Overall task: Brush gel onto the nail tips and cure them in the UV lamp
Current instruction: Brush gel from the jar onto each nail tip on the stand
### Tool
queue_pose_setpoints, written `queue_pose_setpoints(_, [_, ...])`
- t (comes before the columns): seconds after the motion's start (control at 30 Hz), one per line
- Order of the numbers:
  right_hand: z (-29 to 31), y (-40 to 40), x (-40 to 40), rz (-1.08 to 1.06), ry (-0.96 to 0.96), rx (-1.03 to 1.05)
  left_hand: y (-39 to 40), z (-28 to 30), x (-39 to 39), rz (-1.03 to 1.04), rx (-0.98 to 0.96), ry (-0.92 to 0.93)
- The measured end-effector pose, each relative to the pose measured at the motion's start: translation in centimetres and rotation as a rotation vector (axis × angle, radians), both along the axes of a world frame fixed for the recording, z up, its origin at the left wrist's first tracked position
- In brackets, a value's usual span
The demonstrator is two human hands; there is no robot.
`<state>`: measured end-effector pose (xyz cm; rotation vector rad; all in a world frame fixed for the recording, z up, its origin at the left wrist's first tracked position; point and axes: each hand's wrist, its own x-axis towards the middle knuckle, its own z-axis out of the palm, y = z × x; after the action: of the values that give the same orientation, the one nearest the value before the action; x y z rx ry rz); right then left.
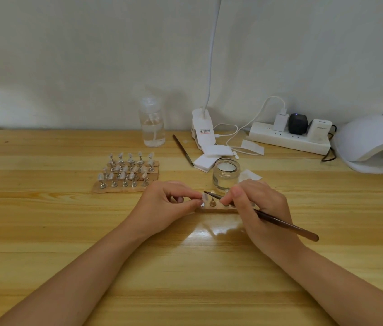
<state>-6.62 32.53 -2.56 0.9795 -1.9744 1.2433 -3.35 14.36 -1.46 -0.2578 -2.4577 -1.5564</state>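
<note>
Head view, looking down at my hands on the wooden table (44, 231). My right hand (259, 208) has its fingers curled round a brown brush (279, 222), handle trailing off to the near right, bristle end pointing left over a small wooden strip (216, 209). My left hand (167, 203) pinches a clear nail tip (205, 197) between thumb and forefinger, just at the brush's bristles. One brass peg (213, 202) stands bare on the strip between my two hands.

Just beyond my right hand sits an open glass jar (225, 174). Far left of it, rows of nail tips on stands (127, 171) fill several wooden strips. White wipes (211, 158) lie beyond the jar, with a second brush (183, 147) flat on the table beside them. Farther back: a clear pump bottle (151, 123), a white clip lamp (203, 128), a power strip (289, 137) with plugs in it. UV lamp (374, 142) stands at the far right edge, well apart from my hands.
</note>
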Motion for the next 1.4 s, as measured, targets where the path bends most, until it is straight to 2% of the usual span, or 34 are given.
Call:
queue_pose_setpoints(0.3, [-0.13, -0.19, -0.02, -0.001, 0.028, 0.015, 0.05, 0.02, 0.10, 0.012, 0.001, 0.002])
queue_pose_setpoints(0.53, [-0.07, 0.12, 0.16, 0.040, -0.038, -0.108, -0.06, 0.08, 0.15, 0.010, 0.029, -0.022])
queue_pose_setpoints(0.77, [-0.03, -0.46, -0.03, -0.038, 0.030, 0.031, -0.23, 0.02, 0.06, 0.015, 0.044, -0.039])
queue_pose_setpoints(0.93, [-0.13, 0.04, 0.15, 0.042, -0.038, -0.087, -0.21, 0.08, -0.06, 0.031, 0.053, -0.055])
queue_pose_setpoints(1.13, [0.01, -0.50, 0.04, -0.013, -0.014, 0.051, -0.02, 0.29, 0.14, 0.028, 0.031, -0.058])
queue_pose_setpoints(1.3, [0.04, 0.05, 0.45, 0.067, -0.103, -0.105, 0.04, 0.14, 0.07, 0.038, 0.035, -0.064])
queue_pose_setpoints(1.4, [0.28, -0.20, 0.35, 0.017, -0.112, -0.020, 0.02, 0.10, -0.07, 0.046, 0.024, -0.060])
